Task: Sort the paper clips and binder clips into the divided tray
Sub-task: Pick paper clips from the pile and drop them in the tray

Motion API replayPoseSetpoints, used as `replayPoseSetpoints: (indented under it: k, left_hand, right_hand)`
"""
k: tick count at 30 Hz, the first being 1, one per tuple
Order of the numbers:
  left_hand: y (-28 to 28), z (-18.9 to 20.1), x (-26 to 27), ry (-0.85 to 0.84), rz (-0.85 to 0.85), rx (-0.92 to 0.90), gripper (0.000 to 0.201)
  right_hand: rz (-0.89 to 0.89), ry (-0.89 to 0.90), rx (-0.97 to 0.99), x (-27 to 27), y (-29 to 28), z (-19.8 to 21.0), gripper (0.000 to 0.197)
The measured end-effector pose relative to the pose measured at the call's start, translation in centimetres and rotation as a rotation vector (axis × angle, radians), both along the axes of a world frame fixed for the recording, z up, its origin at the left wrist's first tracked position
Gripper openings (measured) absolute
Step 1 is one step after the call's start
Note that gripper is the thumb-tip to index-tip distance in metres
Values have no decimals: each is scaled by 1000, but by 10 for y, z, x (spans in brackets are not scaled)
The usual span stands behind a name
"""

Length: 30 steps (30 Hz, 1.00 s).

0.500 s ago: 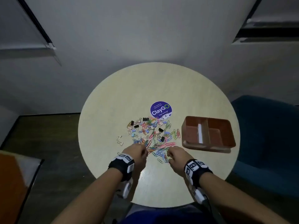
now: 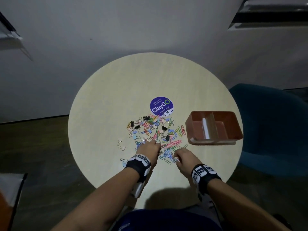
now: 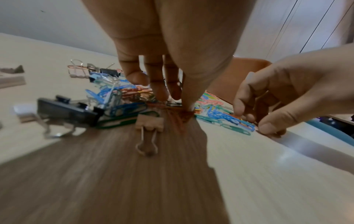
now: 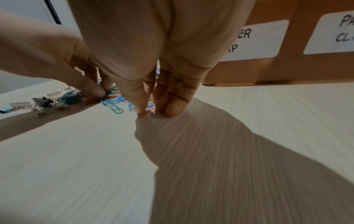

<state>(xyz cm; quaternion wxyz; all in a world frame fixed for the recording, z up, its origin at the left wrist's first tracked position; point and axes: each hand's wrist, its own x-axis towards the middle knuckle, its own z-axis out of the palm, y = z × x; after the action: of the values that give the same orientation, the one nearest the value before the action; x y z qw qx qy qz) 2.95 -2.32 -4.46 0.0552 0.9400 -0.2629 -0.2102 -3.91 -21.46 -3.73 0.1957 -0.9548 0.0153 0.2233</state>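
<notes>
A mixed pile of coloured paper clips and black binder clips lies mid-table. My left hand reaches down into its near side, thumb and fingers pinching an orange-red paper clip; a beige binder clip lies just beside it. My right hand is at the pile's near right edge, thumb and fingers curled down on the table around a small paper clip. The orange divided tray stands to the right, with both compartments bare.
The tray's near wall carries two white labels, partly hidden. A purple round sticker lies behind the pile. Pale binder clips are scattered to the left. A blue chair stands beyond the table's right edge.
My left hand has reached slightly further forward into the pile. The right hand stays near the same spot at the pile's near edge.
</notes>
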Motion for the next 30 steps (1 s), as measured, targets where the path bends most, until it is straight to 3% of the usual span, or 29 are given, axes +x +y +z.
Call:
replayPoseSetpoints:
  k: [4, 10, 16, 19, 27, 30]
  left_hand:
    - [4, 0, 3, -1, -14, -22, 24]
    - [1, -1, 5, 16, -19, -67, 25]
    - [15, 7, 0, 118, 222, -403, 10]
    - [25, 12, 5, 169, 329, -518, 11]
    - [42, 20, 9, 198, 472, -621, 10]
    - [49, 18, 12, 212, 487, -604, 20]
  right_hand:
    - [-17, -17, -6, 0, -1, -3, 15]
    - [-98, -41, 11, -3, -5, -8, 25]
    - [-85, -32, 17, 1, -11, -6, 7]
    - [-40, -25, 8, 4, -10, -4, 12]
    - [-113, -46, 157, 2, -12, 0, 11]
    - [-184, -70, 190, -3, -11, 3, 11]
